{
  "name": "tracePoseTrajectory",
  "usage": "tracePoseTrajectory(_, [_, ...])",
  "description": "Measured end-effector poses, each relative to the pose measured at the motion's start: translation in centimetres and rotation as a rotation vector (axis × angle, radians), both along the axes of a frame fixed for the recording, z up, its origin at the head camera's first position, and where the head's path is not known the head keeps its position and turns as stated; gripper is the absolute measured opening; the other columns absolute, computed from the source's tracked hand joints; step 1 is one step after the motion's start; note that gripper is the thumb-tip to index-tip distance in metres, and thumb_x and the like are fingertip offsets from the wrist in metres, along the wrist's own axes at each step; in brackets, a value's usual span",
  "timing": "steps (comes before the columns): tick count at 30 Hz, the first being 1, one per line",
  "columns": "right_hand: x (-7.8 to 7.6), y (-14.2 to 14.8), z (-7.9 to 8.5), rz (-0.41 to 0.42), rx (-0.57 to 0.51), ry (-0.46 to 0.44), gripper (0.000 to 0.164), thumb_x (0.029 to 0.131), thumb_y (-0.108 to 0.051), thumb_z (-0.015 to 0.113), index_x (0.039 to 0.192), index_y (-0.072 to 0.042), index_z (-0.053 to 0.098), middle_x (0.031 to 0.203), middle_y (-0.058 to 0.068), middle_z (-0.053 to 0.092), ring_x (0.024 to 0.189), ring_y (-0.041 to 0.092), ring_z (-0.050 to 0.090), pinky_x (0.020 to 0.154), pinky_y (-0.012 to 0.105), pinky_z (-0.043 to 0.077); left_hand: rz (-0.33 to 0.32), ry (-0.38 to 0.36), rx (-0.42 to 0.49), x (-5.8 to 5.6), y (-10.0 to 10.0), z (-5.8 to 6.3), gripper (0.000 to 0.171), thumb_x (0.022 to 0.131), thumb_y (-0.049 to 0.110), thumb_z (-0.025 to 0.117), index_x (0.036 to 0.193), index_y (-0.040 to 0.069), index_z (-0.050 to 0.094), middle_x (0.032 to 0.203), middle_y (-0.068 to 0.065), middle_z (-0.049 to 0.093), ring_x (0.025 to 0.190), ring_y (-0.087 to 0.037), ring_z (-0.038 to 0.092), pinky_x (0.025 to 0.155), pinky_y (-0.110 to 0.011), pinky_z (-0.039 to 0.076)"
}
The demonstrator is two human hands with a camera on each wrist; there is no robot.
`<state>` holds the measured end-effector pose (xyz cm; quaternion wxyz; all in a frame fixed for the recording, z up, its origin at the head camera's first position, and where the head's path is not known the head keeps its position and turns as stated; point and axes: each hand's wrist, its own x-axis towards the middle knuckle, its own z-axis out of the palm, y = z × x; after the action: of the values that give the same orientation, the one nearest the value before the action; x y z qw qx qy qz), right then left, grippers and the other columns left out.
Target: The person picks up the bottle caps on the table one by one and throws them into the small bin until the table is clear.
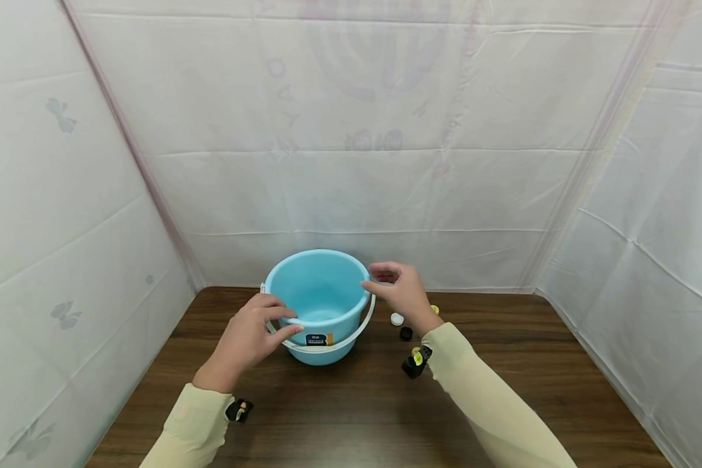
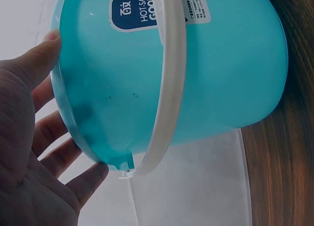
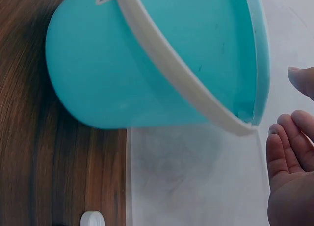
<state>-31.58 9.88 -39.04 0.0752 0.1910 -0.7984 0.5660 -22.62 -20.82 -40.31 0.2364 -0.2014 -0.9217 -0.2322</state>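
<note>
A light blue plastic bucket (image 1: 320, 328) stands upright on the wooden table, its white handle (image 2: 169, 88) hanging down across the front. My left hand (image 1: 248, 331) grips the near left part of the rim, with the thumb (image 2: 41, 54) on the labelled side and the fingers reaching over the edge. At the right side of the rim is my right hand (image 1: 400, 289), its thumb and fingers spread apart. In the right wrist view a gap shows between the right fingers (image 3: 294, 138) and the bucket. Only the bucket's bare inner wall and bottom show inside it.
Right of the bucket lie a white bottle cap (image 1: 396, 319), a small black round piece (image 1: 406, 333) and a yellow piece (image 1: 435, 310) partly behind the right wrist. White sheeting (image 1: 386, 195) encloses the dark wooden table (image 1: 339, 422) at the back and both sides.
</note>
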Motion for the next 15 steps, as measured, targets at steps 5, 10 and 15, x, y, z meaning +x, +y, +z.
tracePoseTrajectory(5, [0.0, 1.2, -0.5, -0.021, 0.009, 0.013, 0.039, 0.086, -0.03, 0.085, 0.12, -0.014, 0.074, 0.122, 0.012, 0.072, 0.114, 0.027, 0.068, 0.095, 0.043, 0.058, 0.003, -0.002, -0.005, 0.1, 0.0, 0.1, 0.023, 0.081, 0.035, 0.088, 0.096, 0.017, 0.082, 0.099, 0.004, 0.069, 0.1, -0.017, 0.059, 0.077, -0.04, 0.059])
tracePoseTrajectory(10, [0.1, 2.2, -1.0, -0.056, 0.051, 0.022, 0.041, 0.086, -0.029, 0.085, 0.121, -0.011, 0.074, 0.122, 0.011, 0.073, 0.114, 0.029, 0.069, 0.097, 0.045, 0.058, 0.002, -0.021, -0.01, 0.0, 0.0, 0.1, 0.023, 0.082, 0.034, 0.087, 0.097, 0.017, 0.082, 0.1, 0.003, 0.069, 0.102, -0.018, 0.059, 0.078, -0.04, 0.059])
tracePoseTrajectory(15, [0.2, 3.1, -1.5, -0.078, 0.073, 0.019, 0.043, 0.086, -0.032, 0.085, 0.122, -0.01, 0.073, 0.122, 0.01, 0.073, 0.114, 0.03, 0.07, 0.099, 0.045, 0.057, 0.001, -0.019, -0.008, 0.0, 0.0, 0.1, 0.022, 0.083, 0.034, 0.087, 0.096, 0.017, 0.082, 0.099, 0.003, 0.069, 0.101, -0.018, 0.059, 0.079, -0.041, 0.059])
